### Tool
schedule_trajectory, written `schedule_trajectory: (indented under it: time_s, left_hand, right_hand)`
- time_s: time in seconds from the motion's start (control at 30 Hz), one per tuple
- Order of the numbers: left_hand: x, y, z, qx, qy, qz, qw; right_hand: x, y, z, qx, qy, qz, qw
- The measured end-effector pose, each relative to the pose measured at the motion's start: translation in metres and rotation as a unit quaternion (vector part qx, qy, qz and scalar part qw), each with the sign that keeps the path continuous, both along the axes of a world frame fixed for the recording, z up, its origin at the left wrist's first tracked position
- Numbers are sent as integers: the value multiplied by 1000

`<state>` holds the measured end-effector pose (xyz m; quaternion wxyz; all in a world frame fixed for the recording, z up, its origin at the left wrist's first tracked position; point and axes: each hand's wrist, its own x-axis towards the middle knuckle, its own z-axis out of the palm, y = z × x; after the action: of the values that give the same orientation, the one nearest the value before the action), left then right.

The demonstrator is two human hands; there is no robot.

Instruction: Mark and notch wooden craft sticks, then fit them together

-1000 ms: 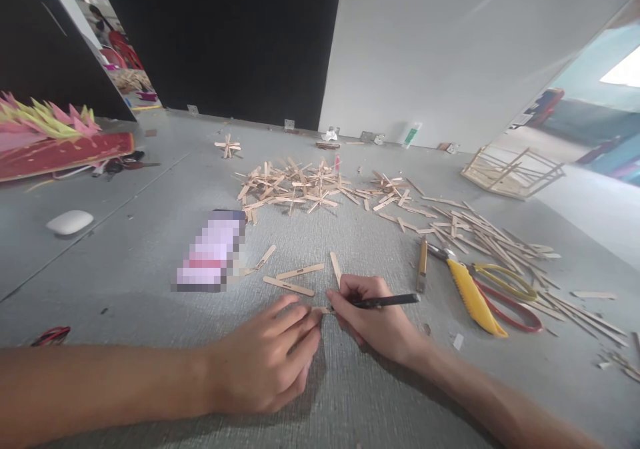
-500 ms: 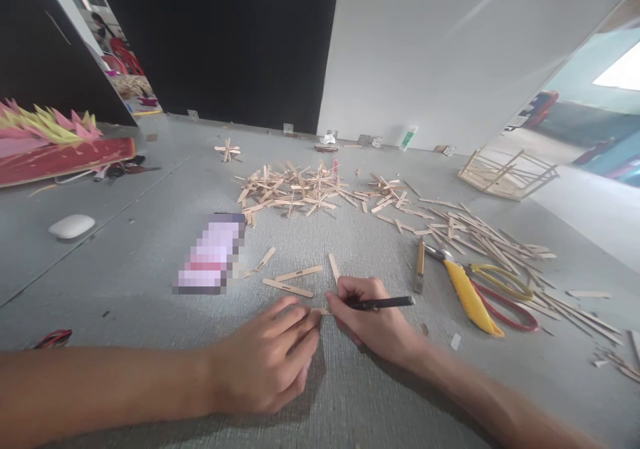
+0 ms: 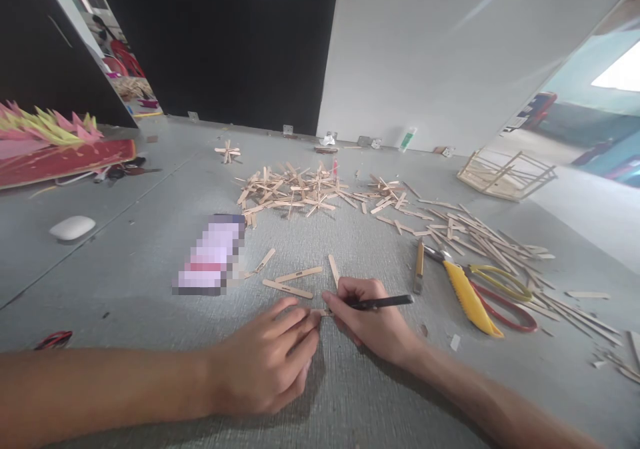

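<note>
Right of the blurred-out phone [image 3: 213,256], I'm keeping both hands busy on one small wooden stick [image 3: 324,313].
Left hand [image 3: 270,359] is bending its fingers halfway, tips resting on the stick's phone-side end; thumb's hidden, so I can't tell pinch from press. Right hand [image 3: 373,319] is closing its fingers around a black pen-like tool [image 3: 385,302]; I can't make out its tip. Comparing with a second ago, I'm seeing next to no change: both hands are staying put, so I'm judging the work to be fine and still going on at that one spot. Also right of the phone, slotted sticks [image 3: 313,272] are lying loose; beyond the phone and to its right, a stick pile [image 3: 295,188] is spreading.
</note>
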<state>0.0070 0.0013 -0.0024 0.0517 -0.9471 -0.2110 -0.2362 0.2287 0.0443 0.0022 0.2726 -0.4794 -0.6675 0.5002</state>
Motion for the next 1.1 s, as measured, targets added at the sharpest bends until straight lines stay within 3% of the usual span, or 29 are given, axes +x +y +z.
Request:
schedule_trajectory:
  time_s: [1.1]
  left_hand:
    - [-2,0,-3,-14,10,1,1000]
  right_hand:
    - [1,2,-1,27,-10,9,1000]
